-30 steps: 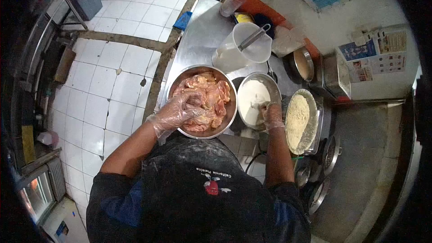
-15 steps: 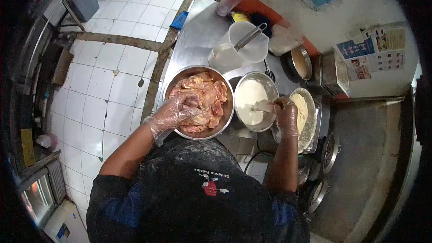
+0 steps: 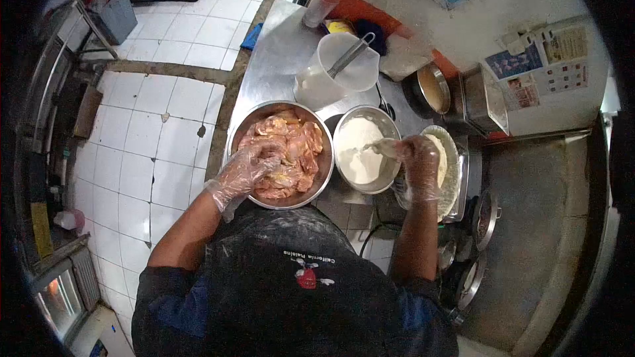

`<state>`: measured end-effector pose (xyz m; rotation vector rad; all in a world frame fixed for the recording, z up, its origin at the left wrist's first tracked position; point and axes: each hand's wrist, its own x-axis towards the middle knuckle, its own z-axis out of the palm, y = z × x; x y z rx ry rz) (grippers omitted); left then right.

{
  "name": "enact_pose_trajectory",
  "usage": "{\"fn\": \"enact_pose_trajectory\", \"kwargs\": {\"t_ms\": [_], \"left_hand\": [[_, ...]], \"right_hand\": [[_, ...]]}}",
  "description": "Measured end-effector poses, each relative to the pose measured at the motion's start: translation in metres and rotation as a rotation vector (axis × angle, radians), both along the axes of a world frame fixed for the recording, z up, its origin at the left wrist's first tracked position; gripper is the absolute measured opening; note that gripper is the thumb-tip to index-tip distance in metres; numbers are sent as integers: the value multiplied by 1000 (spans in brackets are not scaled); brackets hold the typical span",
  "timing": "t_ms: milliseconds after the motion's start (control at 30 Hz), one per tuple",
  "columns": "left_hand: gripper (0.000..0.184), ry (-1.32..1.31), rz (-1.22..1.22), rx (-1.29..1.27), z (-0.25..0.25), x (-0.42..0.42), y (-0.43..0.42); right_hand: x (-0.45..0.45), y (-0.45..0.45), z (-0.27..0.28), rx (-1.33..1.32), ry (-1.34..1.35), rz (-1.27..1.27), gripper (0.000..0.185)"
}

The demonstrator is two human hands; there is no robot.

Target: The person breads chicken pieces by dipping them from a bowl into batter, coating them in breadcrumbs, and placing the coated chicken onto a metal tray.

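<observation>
Raw chicken pieces [image 3: 291, 135] fill a steel bowl [image 3: 329, 158] in front of me. My left hand [image 3: 254, 165], in a clear plastic glove, reaches into that bowl with its fingers curled round a piece of chicken. To the right stands a second metal bowl [image 3: 397, 125] of white batter [image 3: 357, 152]. Over its right side my right hand [image 3: 421, 155], also gloved, is closed on a batter-coated chicken piece [image 3: 383, 148], whose lower end hangs over the batter. The fingertips are partly hidden by the hand itself.
Beyond the bowls stands a clear plastic jug [image 3: 324, 82] with a whisk [image 3: 350, 56] in it. A bowl of pale flour [image 3: 450, 172] lies right of my right hand. A round pan [image 3: 433, 89] and a rectangular steel container [image 3: 486, 102] stand by the wall.
My right hand, with the chicken piece, has shifted slightly left over the batter bowl. My left hand stays in the chicken bowl. The whole view has shifted a little.
</observation>
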<state>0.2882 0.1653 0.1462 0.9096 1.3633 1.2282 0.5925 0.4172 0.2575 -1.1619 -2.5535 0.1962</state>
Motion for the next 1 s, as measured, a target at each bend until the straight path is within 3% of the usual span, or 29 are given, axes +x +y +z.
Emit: {"fn": "enact_pose_trajectory", "kwargs": {"t_ms": [33, 100, 167, 300, 367, 467, 567, 600, 700, 833, 867, 900, 967, 1000], "left_hand": [[42, -6, 33, -6, -3, 4, 0], [42, -3, 71, -1, -3, 6, 3], [42, 149, 74, 9, -1, 10, 2], [40, -23, 98, -17, -7, 23, 5], [42, 18, 40, -40, 11, 31, 13], [40, -444, 203, -129, -2, 43, 18], [39, -521, 305, -320, 18, 59, 45], [39, -393, 260, -121, 38, 75, 41], [43, -441, 255, 35, 42, 112, 65], [45, -277, 57, 10, 50, 169, 124], [47, -204, -69, 162, 56, 188, 135], [50, -43, -152, 119, 78, 211, 150], [55, 281, -337, 169, 93, 250, 181], [59, 487, -414, 177, 98, 270, 197]], "right_hand": [[4, 8, -26, -110, 66, 18, 10], [6, 9, -43, 25, 102, 64, 10], [-6, 0, -29, 36, 67, 49, 9], [1, 6, -32, 28, -7, 88, 10], [13, 18, -41, 29, 13, 43, 8], [34, 26, -12, -78, 211, -20, 9], [82, 58, 3, -191, 470, -27, 13], [97, 66, 19, -233, 492, -26, 14], [140, 80, 62, -319, 569, -23, 15], [173, 101, 47, -546, 583, -115, 18], [174, 106, 25, -397, 479, -39, 21], [176, 111, 4, -237, 384, 26, 25], [193, 111, -14, -362, 146, 22, 31], [210, 116, -24, -365, 151, 27, 31]]}}
